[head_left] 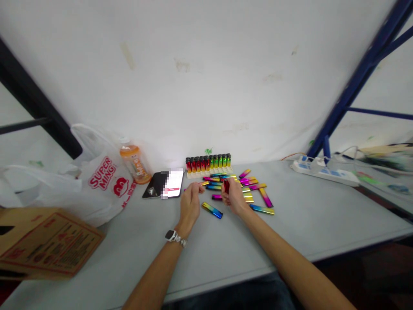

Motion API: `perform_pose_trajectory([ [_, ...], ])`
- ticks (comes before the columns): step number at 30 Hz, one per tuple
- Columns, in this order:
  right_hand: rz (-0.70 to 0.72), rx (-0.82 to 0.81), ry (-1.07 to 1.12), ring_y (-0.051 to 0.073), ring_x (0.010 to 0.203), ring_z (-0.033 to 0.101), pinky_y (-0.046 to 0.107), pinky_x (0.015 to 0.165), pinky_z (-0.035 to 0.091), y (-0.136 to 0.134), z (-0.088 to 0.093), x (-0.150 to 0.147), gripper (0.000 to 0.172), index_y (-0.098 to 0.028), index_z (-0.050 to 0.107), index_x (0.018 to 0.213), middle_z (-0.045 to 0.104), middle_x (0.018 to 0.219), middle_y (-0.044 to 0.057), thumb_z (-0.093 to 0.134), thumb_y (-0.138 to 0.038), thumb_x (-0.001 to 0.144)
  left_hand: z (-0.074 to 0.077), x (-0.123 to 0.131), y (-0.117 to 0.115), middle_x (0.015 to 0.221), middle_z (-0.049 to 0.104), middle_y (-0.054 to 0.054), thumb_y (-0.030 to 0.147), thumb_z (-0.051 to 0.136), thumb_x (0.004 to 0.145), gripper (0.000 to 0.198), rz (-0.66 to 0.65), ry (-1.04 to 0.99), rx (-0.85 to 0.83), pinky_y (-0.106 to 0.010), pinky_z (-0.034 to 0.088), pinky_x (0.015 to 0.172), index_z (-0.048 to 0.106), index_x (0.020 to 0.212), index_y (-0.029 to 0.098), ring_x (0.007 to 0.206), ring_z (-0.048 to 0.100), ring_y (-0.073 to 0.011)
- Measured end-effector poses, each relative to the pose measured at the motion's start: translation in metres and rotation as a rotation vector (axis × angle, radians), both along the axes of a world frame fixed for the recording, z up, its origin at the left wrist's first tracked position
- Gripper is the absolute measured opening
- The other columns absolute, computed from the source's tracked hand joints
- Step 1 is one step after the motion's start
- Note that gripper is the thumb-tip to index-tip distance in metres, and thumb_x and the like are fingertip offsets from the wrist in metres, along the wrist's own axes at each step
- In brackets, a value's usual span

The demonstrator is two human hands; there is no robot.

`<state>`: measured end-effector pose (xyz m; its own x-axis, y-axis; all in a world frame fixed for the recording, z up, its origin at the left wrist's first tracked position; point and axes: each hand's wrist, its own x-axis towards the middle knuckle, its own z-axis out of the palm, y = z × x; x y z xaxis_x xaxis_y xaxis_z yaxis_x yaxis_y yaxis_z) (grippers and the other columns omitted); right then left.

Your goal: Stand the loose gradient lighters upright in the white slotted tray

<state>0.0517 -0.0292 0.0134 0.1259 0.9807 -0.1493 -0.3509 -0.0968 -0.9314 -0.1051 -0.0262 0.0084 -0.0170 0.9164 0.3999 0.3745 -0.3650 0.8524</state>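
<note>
My right hand (234, 196) is closed around a red lighter (226, 186), held upright above the loose pile. To its left, my left hand (191, 202) has its fingers curled around what looks like a pink-and-yellow lighter (204, 183); most of it is hidden by the fingers. A white rack (193, 175) against the wall holds a row of upright lighters, red ones (202, 163) on the left and green ones (220, 161) on the right. Shiny lighters (266, 198) in pink, yellow and blue lie scattered around my right hand. One yellow-and-blue lighter (212, 210) lies between my wrists.
Left of my hands lie a phone (156, 184) with its lit screen, an orange drink bottle (134, 163), a white plastic bag (87, 189) and a cardboard box (48, 243). A white power strip (322, 170) sits at the right by a blue metal post (348, 86). A wall closes the back.
</note>
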Motion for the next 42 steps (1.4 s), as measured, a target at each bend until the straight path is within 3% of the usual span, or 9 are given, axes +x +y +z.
perform_pose_trajectory([
  [10,0.077,0.057,0.088,0.006,0.032,0.017,0.021,0.032,0.011,-0.003,-0.005,0.001,0.061,-0.022,0.043,0.053,0.024,0.038,-0.007,0.04,-0.074,0.084,0.002,0.0,-0.002,0.074,0.062,-0.003,0.045,0.032,0.098,0.044,-0.013,0.002,0.022,-0.029,0.044,0.068,0.06,0.076,0.019,0.074,0.058,-0.0175],
  [18,-0.033,0.061,-0.08,0.008,0.032,0.02,0.022,0.032,0.013,-0.004,-0.002,0.001,0.05,-0.023,0.041,0.05,0.027,0.037,-0.005,0.039,-0.057,0.088,0.002,0.0,-0.002,0.077,0.064,-0.004,0.044,0.032,0.098,0.043,-0.022,0.005,0.033,-0.028,0.043,0.067,0.059,0.075,0.019,0.075,0.059,-0.0173],
  [27,-0.034,0.152,-0.141,0.009,0.033,0.022,0.023,0.031,0.015,-0.003,-0.008,0.002,0.045,-0.024,0.044,0.051,0.029,0.038,-0.004,0.038,-0.051,0.087,0.002,-0.001,-0.002,0.076,0.064,-0.003,0.044,0.032,0.098,0.043,-0.02,0.008,0.039,-0.028,0.043,0.067,0.059,0.075,0.02,0.074,0.059,-0.0173],
  [34,0.068,0.102,0.058,0.007,0.033,0.016,0.022,0.033,0.012,0.001,-0.01,0.005,0.058,-0.022,0.048,0.058,0.024,0.039,-0.008,0.038,-0.073,0.084,-0.001,-0.002,-0.001,0.078,0.065,-0.003,0.044,0.033,0.098,0.043,-0.032,0.023,0.04,-0.028,0.042,0.068,0.061,0.077,0.019,0.075,0.058,-0.0172],
  [39,0.025,0.23,0.0,0.008,0.04,0.033,0.022,0.038,0.029,0.006,-0.006,0.01,0.054,-0.02,0.062,0.08,0.042,0.051,-0.006,0.055,-0.073,0.078,0.001,-0.002,-0.002,0.078,0.065,-0.004,0.046,0.032,0.099,0.045,-0.034,0.033,0.032,-0.029,0.043,0.068,0.061,0.077,0.019,0.076,0.059,-0.0178],
  [42,-0.017,0.354,-0.155,0.01,0.051,0.044,0.023,0.048,0.039,0.01,0.002,0.016,0.044,-0.02,0.061,0.076,0.051,0.058,-0.004,0.063,-0.064,0.079,0.0,-0.002,-0.001,0.077,0.065,-0.004,0.046,0.031,0.099,0.046,-0.042,0.037,0.04,-0.029,0.043,0.067,0.061,0.076,0.02,0.074,0.059,-0.0176],
])
